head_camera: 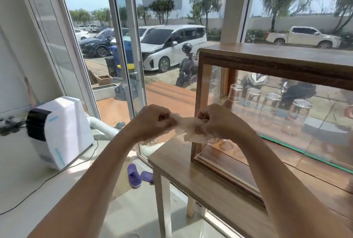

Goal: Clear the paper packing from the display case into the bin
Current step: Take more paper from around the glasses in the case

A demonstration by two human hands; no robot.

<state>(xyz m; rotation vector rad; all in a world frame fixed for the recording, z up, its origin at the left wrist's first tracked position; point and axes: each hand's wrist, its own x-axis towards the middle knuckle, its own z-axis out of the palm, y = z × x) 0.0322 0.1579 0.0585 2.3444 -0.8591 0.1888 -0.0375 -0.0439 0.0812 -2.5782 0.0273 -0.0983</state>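
Left hand (pixel 155 121), right hand (pixel 215 123) — fists clenched, stretching paper (pixel 188 126)

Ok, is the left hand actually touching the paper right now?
Touching. The head view shows the left hand closed on one end of the crumpled paper, with the right hand gripping the other end, in front of the display case.

A white portable air cooler (pixel 63 132) with a ribbed hose (pixel 103 126) sits on the floor at nine o'clock. Purple slippers (pixel 139 175) lie at six o'clock beside the wooden worktop (pixel 200 182). Through the glass door at twelve o'clock stand a white van (pixel 172 46) and a scooter (pixel 188 66); a white pickup (pixel 303 37) is parked at two o'clock.
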